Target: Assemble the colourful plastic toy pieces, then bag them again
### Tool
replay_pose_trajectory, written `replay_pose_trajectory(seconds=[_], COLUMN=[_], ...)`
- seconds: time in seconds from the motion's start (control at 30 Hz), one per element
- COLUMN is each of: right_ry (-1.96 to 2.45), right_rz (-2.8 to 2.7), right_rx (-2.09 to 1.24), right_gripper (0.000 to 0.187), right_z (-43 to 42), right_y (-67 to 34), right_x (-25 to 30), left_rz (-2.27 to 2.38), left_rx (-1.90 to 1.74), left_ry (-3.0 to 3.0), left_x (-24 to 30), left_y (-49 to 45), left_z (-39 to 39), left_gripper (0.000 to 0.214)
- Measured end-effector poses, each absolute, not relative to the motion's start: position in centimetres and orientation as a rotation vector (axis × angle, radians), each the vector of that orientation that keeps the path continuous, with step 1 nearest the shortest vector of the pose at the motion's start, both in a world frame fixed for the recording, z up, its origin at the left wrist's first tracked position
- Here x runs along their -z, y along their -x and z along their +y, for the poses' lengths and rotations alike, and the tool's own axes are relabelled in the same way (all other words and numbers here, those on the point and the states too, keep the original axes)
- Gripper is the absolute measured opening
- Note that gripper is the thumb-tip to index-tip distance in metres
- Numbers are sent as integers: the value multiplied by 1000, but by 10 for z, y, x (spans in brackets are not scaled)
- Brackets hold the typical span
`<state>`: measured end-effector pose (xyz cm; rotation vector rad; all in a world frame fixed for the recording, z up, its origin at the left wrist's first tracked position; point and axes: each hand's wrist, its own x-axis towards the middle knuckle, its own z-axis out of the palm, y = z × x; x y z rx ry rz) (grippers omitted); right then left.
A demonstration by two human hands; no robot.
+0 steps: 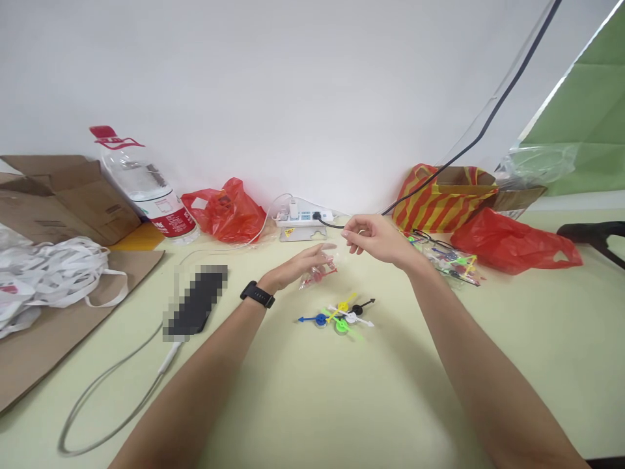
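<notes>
My left hand (299,266), with a black watch on its wrist, curls its fingers around a small clear plastic bag (312,280). Red pieces (328,270) show in and beside that bag. Close by on the right, my right hand (372,238) is raised with thumb and fingertips pinched together; anything between them is too small to make out. Below both hands, several arrow-shaped plastic spinners lie in a loose cluster on the table: blue (319,319), yellow (343,306), black (360,309), white (351,318) and green (341,327).
Bagged coloured spinners (454,264) lie right, beside a red plastic bag (512,241) and a striped bag (444,202). A power strip (303,218) sits at the wall. Leftward are a phone (198,303) with its cable, a large bottle (151,189) and white straps (63,277).
</notes>
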<state>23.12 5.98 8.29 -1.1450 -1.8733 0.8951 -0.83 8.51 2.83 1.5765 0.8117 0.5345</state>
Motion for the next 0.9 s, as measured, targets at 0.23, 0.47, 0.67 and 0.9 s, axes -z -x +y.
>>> replay_pose_trajectory(seconds=[0.23,0.47,0.67,0.9], right_ry=[975,981,1254,993], right_rz=[-1816,-1725,-2199,-2753], right_rx=[-704,-684,-793,-1310], right_gripper=[28,32,14,20], right_z=[55,61,71,63], right_y=[-222,-227,-251,-217], right_x=[-90,-86,-69,-47], left_rz=[665,703,815,806], left_rx=[-498,-604,-836,-865], left_ry=[-1219,-1000,-869,-966], left_x=[-25,-4,10,8], left_y=[9,8,10,5], left_z=[84,90,107,91], left_gripper=[79,39,43,60])
